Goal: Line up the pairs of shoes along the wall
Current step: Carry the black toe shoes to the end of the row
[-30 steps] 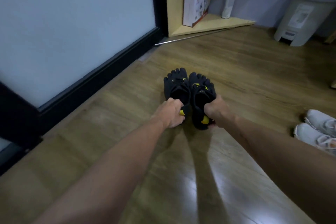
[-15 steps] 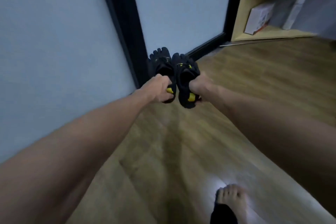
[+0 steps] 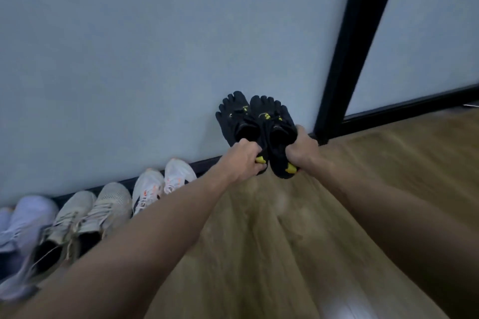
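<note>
**Black toe shoes held up by the wall**

The person is holding a pair of black toe shoes in the air, one in each hand, in front of the pale wall [image 3: 129,59]. The left hand [image 3: 242,162] is gripping the heel of the left shoe [image 3: 237,119], its fingers [image 3: 252,153] curled shut over the back rim beside a yellow heel tab. The right hand [image 3: 302,151] is clasping the heel of the right shoe [image 3: 273,124] in the same way, fingers closed into the opening, with a yellow tab showing below the fist. The two shoes are lying side by side and touching, toes pointing up and away toward the wall, soles facing down. They are hanging clear of the wooden floor [image 3: 298,241], above the dark skirting [image 3: 204,164] at the wall's foot, just left of a black door frame [image 3: 355,46].

Along the skirting to the left, other pairs are standing in a row with toes to the wall: a white pair with orange marks [image 3: 160,186] nearest the hands, then a beige laced pair [image 3: 88,212], then a pale lilac pair [image 3: 23,220] at the edge of the view, blurred. The left forearm is crossing in front of part of this row. The gap of floor between the white pair and the door frame is lying under the held shoes.
</note>
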`<state>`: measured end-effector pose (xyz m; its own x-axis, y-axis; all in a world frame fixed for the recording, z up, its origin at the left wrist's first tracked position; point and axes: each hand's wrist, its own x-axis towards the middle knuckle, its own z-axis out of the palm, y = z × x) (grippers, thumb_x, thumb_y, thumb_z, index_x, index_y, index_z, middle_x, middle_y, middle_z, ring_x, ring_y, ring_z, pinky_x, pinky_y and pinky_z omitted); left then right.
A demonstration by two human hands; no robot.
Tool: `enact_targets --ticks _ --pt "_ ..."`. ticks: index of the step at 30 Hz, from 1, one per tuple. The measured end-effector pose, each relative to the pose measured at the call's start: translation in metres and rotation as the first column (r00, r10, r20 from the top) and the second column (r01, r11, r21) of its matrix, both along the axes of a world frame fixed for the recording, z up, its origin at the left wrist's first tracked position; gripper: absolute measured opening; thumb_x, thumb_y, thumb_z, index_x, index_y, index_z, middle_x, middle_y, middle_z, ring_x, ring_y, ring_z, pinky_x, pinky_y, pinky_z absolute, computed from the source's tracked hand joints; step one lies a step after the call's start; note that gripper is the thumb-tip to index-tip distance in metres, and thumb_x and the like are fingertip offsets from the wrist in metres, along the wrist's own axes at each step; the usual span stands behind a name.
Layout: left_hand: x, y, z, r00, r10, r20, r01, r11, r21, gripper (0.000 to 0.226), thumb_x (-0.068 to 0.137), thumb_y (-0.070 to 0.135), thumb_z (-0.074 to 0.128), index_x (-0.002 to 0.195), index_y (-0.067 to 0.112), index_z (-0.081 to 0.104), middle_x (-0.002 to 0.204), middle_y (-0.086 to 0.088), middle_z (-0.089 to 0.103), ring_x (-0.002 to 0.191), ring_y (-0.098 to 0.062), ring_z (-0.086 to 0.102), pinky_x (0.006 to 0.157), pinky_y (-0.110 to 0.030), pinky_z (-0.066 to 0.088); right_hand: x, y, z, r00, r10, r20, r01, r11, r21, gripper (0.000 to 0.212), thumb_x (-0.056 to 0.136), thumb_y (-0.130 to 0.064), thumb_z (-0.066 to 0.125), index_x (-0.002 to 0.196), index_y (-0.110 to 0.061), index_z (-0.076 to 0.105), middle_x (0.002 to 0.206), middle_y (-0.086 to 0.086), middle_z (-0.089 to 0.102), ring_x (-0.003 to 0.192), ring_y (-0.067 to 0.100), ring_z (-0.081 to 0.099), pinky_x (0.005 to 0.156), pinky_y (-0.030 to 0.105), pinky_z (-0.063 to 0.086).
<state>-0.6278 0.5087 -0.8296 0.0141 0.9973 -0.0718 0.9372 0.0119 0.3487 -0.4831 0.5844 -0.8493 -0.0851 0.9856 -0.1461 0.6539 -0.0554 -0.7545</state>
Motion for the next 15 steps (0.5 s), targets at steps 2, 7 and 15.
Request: enact_targets --ticks 2,7,15 --pt "-0.022 -0.008 -0.032 0.999 0.042 -0.005 -0.042 0.999 0.005 0.031 0.087 0.029 0.065 0.065 0.018 0.047 0.076 -0.003 0.055 0.072 -0.024 0.057 0.062 -0.034 0.045 -0.021 -0.004 -0.025 0.996 0.086 0.032 -0.086 0.996 0.021 0.059 0.081 -0.002 0.044 0.137 -0.019 0.037 0.115 0.023 0.056 0.114 0.040 0.048 0.088 0.040 0.047" --pt "-0.047 -0.031 -0.098 0.997 0.077 0.008 -0.077 0.997 0.019 0.029 0.088 0.031 0.061 0.068 0.017 0.045 0.082 -0.004 0.056 0.081 -0.027 0.061 0.064 -0.034 0.044 -0.053 -0.025 -0.075 0.987 0.153 0.044 -0.155 0.987 0.038 0.064 0.083 0.003 0.047 0.143 -0.016 0.035 0.114 0.021 0.061 0.110 0.037 0.053 0.085 0.031 0.041" --pt "-0.060 -0.038 -0.140 0.988 0.145 0.046 -0.146 0.989 0.022 0.021 0.087 0.026 0.065 0.073 0.015 0.056 0.084 -0.005 0.058 0.086 -0.027 0.062 0.066 -0.028 0.039 -0.065 -0.035 -0.118 0.992 0.125 0.001 -0.125 0.991 0.050 0.058 0.083 0.003 0.048 0.136 -0.019 0.042 0.110 0.013 0.061 0.106 0.034 0.054 0.077 0.028 0.039"
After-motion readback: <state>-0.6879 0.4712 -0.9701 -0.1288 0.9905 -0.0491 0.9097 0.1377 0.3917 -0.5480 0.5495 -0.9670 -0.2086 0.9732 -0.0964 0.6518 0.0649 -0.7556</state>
